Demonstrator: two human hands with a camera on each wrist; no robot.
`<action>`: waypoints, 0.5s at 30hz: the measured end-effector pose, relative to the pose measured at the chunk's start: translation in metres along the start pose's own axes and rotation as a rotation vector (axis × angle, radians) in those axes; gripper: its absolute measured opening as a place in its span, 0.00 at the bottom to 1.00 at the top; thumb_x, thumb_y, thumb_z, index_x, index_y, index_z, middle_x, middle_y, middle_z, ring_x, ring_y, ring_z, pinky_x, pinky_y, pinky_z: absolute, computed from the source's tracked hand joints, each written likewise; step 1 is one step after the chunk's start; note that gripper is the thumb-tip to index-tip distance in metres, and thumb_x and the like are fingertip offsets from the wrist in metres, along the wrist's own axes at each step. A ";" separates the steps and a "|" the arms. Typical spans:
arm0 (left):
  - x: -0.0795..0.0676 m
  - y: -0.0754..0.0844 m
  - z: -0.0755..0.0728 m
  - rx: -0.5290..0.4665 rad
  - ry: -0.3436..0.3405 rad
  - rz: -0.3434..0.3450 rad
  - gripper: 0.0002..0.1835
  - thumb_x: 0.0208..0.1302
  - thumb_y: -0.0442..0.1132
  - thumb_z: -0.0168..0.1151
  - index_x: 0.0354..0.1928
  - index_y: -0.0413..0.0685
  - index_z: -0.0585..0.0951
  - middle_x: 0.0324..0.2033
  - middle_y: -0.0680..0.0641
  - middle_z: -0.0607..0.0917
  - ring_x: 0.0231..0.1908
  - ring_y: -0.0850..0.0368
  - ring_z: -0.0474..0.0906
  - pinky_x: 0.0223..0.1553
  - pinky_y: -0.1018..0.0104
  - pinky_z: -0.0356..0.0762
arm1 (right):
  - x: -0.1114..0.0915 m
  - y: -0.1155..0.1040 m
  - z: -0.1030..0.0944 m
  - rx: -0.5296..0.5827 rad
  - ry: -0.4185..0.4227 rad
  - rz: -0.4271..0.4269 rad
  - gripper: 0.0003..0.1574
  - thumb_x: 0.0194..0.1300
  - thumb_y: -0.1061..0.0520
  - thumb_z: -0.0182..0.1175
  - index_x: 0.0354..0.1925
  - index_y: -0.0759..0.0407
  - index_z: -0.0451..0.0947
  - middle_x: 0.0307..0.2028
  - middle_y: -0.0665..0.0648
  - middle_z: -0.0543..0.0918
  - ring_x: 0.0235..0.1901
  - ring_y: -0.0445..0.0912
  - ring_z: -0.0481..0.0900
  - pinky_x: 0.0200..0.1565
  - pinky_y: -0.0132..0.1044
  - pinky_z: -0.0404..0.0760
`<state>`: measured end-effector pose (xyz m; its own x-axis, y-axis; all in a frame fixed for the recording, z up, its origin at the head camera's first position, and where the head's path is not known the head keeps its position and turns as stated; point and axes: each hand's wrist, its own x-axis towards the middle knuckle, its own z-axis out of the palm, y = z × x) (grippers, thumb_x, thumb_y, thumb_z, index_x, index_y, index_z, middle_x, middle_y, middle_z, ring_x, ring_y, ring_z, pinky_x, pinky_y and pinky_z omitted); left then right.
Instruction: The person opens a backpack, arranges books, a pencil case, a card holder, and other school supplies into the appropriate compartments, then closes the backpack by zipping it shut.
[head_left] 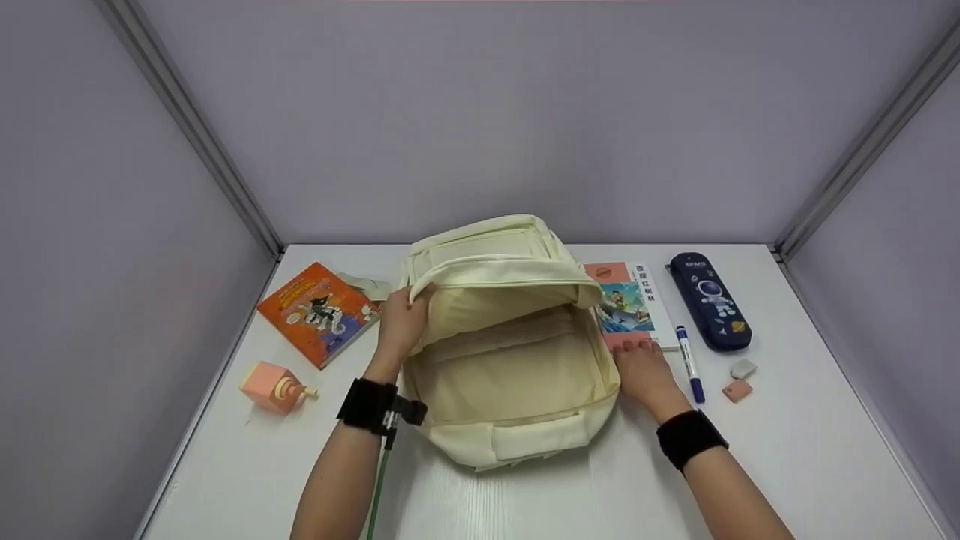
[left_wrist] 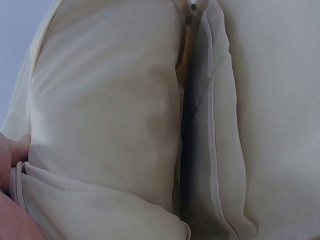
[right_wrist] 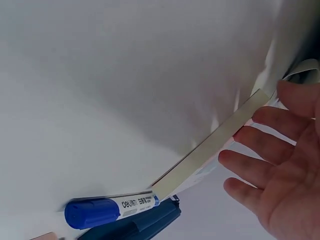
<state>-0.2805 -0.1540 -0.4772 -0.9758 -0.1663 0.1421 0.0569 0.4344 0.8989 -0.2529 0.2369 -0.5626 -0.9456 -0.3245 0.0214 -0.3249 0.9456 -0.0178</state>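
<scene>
A cream backpack (head_left: 510, 379) lies unzipped on the table, its main compartment gaping toward me. My left hand (head_left: 403, 322) pinches the edge of its raised front flap (head_left: 495, 271) at the left side; the left wrist view shows thumb and finger on the zipper edge (left_wrist: 65, 182). To the right of the bag, my right hand (head_left: 643, 375) reaches to the near edge of a book (head_left: 628, 306) with a pink and blue cover, partly hidden behind the bag. In the right wrist view its fingers (right_wrist: 265, 142) are extended along the book's page edge (right_wrist: 210, 145), thumb apart.
A blue-capped marker (head_left: 690, 364), a navy astronaut pencil case (head_left: 710, 301) and two small erasers, one grey (head_left: 742, 368) and one pink (head_left: 737, 390), lie at the right. On the left are an orange book (head_left: 319, 313) and a peach pump bottle (head_left: 271, 388). Grey walls enclose the table.
</scene>
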 end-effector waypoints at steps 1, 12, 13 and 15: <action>0.000 0.000 0.000 0.002 0.005 0.002 0.21 0.72 0.48 0.58 0.20 0.48 0.71 0.15 0.53 0.62 0.17 0.57 0.60 0.22 0.62 0.59 | -0.003 0.000 0.001 0.005 0.015 -0.006 0.16 0.66 0.60 0.54 0.46 0.71 0.78 0.41 0.69 0.79 0.44 0.69 0.76 0.50 0.68 0.69; -0.001 -0.002 0.002 0.002 0.018 0.008 0.21 0.72 0.47 0.58 0.19 0.48 0.70 0.13 0.53 0.64 0.15 0.58 0.60 0.20 0.64 0.60 | -0.038 -0.008 -0.003 0.112 0.051 -0.039 0.09 0.64 0.63 0.62 0.42 0.67 0.80 0.37 0.66 0.83 0.36 0.65 0.80 0.38 0.61 0.76; -0.001 -0.002 0.002 0.001 0.021 0.007 0.21 0.72 0.46 0.58 0.19 0.48 0.71 0.13 0.53 0.64 0.15 0.58 0.61 0.20 0.64 0.60 | -0.041 -0.009 -0.004 0.128 0.050 -0.033 0.08 0.64 0.63 0.62 0.41 0.66 0.80 0.35 0.65 0.83 0.34 0.64 0.81 0.37 0.60 0.77; -0.001 -0.003 0.004 0.008 0.023 0.006 0.21 0.71 0.46 0.58 0.19 0.48 0.71 0.13 0.53 0.64 0.15 0.58 0.61 0.20 0.64 0.60 | -0.046 -0.009 -0.007 0.173 0.032 -0.009 0.08 0.66 0.62 0.61 0.42 0.65 0.80 0.34 0.65 0.84 0.32 0.62 0.82 0.34 0.58 0.78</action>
<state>-0.2807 -0.1519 -0.4812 -0.9703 -0.1841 0.1569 0.0607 0.4427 0.8946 -0.2061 0.2436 -0.5565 -0.9427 -0.3291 0.0543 -0.3333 0.9237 -0.1890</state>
